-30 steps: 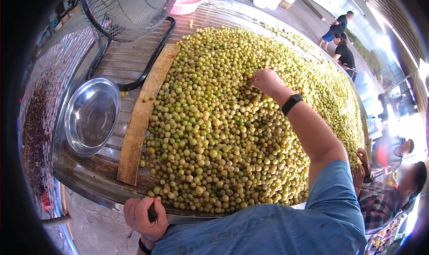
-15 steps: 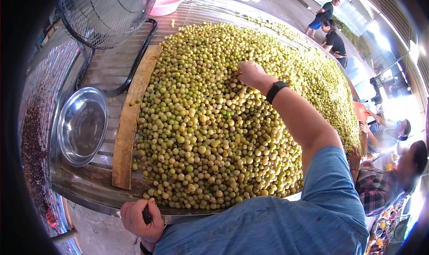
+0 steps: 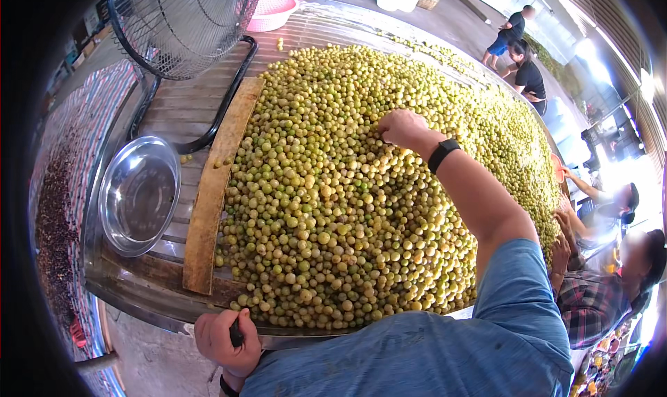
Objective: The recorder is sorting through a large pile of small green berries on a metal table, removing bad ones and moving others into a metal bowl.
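Observation:
A broad heap of small round yellow-green fruits, like gooseberries (image 3: pixel 299 209), covers most of a metal table. My right hand (image 3: pixel 404 128), with a dark band on its wrist, reaches into the middle of the heap. Its fingers are curled down among the fruits, and whatever they hold is hidden. At the table's near left edge, my left hand (image 3: pixel 228 338) is closed around a small black object (image 3: pixel 237 333). Only a short dark end of that object shows between thumb and fingers, too little to tell its kind.
A wooden board (image 3: pixel 221 188) borders the heap on the left. Beyond it are a steel bowl (image 3: pixel 140 195) and a caged fan (image 3: pixel 180 28) on a black stand. A pink basket (image 3: pixel 272 12) sits at the back. Co-workers (image 3: pixel 597 293) stand along the right side, one by an orange container (image 3: pixel 557 167).
The whole view has shifted slightly, so things appear lower and further right. My hands keep nearly the same places over the heap and edge. At right, the orange container shows less of itself.

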A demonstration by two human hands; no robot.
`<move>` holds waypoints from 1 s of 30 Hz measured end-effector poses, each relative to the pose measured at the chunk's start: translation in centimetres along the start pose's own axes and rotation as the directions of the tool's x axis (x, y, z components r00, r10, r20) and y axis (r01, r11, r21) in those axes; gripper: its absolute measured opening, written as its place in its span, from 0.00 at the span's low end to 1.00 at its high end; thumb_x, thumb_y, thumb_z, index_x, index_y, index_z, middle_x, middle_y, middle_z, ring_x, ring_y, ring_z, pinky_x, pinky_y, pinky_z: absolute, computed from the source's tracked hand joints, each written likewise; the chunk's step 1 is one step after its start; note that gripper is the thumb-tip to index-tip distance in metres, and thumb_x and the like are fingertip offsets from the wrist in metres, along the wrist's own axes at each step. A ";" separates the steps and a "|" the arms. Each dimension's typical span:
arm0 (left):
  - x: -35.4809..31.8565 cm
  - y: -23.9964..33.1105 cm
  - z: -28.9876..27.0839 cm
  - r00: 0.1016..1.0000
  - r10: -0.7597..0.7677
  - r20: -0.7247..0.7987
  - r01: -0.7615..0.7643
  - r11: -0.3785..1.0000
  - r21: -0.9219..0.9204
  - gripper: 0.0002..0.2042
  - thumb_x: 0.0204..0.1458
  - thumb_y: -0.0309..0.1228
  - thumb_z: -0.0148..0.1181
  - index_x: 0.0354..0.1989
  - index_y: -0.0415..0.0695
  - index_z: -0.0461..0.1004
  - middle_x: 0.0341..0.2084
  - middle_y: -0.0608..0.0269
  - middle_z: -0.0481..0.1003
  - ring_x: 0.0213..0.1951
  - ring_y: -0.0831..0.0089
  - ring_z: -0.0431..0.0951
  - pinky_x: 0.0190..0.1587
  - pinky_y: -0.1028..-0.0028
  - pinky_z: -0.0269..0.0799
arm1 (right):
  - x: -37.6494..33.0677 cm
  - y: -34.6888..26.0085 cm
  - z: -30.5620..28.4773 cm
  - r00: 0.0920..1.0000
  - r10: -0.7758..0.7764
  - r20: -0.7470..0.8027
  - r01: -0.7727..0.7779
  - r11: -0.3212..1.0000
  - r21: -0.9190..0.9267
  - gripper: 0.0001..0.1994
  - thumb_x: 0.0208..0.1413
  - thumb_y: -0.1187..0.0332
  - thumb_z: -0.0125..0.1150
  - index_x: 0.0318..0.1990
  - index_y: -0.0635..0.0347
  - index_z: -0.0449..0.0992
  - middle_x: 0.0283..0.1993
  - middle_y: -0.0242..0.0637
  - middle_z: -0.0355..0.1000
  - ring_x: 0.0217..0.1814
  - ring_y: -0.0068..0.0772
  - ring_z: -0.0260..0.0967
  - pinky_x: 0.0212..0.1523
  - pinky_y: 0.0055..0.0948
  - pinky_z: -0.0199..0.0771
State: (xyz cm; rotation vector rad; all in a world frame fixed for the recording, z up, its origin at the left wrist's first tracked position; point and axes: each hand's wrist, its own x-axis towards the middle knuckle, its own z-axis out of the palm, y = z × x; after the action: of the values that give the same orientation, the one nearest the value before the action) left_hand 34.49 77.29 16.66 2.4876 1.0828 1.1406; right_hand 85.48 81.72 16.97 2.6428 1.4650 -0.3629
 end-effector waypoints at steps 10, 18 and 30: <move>0.2 -0.1 0.0 1.000 0.023 -0.011 -0.023 1.000 -0.002 0.07 0.47 0.21 0.66 0.32 0.43 0.73 0.24 0.59 0.73 0.26 0.56 0.70 0.31 0.61 0.63 | -1.9 -2.4 -0.6 0.983 0.146 -0.112 -0.151 0.988 -0.035 0.12 0.60 0.59 0.56 0.40 0.52 0.84 0.39 0.41 0.81 0.42 0.40 0.80 0.43 0.38 0.79; 0.3 0.1 0.2 0.999 0.023 -0.037 -0.024 1.000 -0.010 0.08 0.47 0.21 0.67 0.31 0.43 0.73 0.22 0.59 0.72 0.25 0.57 0.69 0.31 0.61 0.63 | 0.1 5.4 0.0 0.829 0.235 -0.507 0.003 0.905 0.425 0.06 0.51 0.70 0.58 0.35 0.61 0.79 0.31 0.46 0.78 0.34 0.39 0.77 0.39 0.37 0.77; 0.3 -0.2 0.2 0.997 0.054 -0.054 -0.054 0.998 0.012 0.06 0.47 0.23 0.67 0.30 0.43 0.74 0.18 0.59 0.68 0.21 0.59 0.68 0.29 0.62 0.62 | 2.2 2.5 1.8 0.905 -0.180 -0.385 0.204 0.979 0.023 0.09 0.55 0.66 0.56 0.36 0.58 0.81 0.37 0.46 0.79 0.37 0.51 0.78 0.41 0.43 0.79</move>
State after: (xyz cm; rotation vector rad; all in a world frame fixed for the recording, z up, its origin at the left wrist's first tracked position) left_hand 34.72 77.68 16.62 2.5219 1.0439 1.2275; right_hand 88.39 81.87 14.58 2.7357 1.8603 0.1077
